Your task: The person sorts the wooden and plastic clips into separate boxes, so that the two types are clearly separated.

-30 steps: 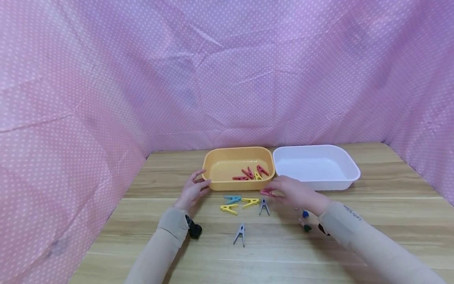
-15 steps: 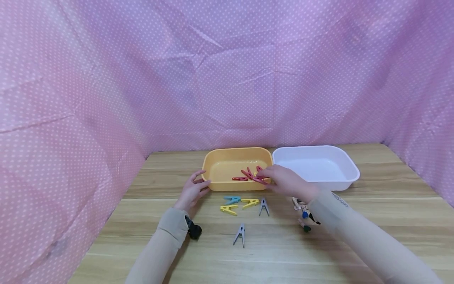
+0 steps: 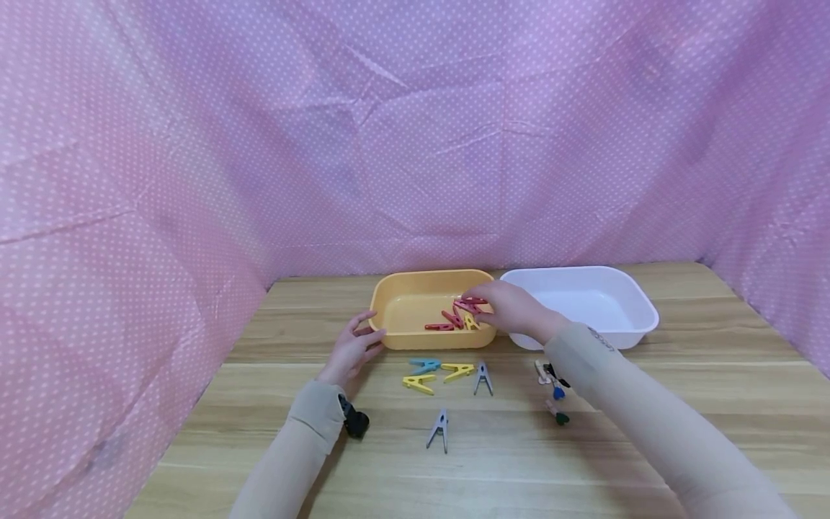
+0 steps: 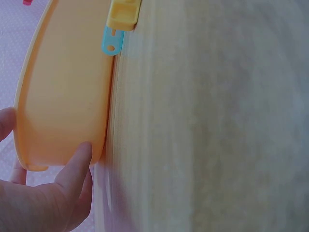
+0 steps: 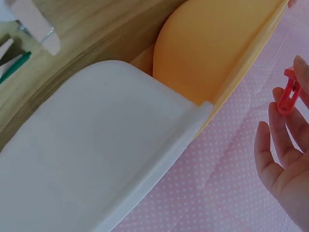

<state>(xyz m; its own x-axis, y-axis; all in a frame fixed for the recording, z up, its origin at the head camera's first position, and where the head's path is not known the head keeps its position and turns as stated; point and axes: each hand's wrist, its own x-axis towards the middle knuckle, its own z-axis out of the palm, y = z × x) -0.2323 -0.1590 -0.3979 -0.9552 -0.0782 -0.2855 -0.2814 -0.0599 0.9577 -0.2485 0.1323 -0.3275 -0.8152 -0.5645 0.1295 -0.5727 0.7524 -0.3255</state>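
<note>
Over the right end of an orange plastic basin (image 3: 415,339), my right hand (image 3: 515,306) pinches a red clothespin (image 5: 289,92) between thumb and fingertips. My left hand (image 3: 350,353) holds the basin's left end, with fingers on its rim and outer wall, as the left wrist view shows. Inside the basin lie other red clothespins (image 3: 439,327) and a yellow clothespin (image 3: 471,322); my right hand partly covers this group. On the table in front are a blue clothespin (image 3: 425,365), two yellow clothespins (image 3: 457,370) and two grey clothespins (image 3: 439,429).
A white basin (image 3: 580,306) stands against the orange one's right side. Several small clips (image 3: 558,393) with coloured ends lie on the wooden table (image 3: 259,411) below it. A pink dotted cloth (image 3: 415,144) hangs behind and at the sides.
My right hand has lifted the red clothespin from the table in front of the orange basin, carrying it up over the basin's right end. My left hand has stayed on the basin.
</note>
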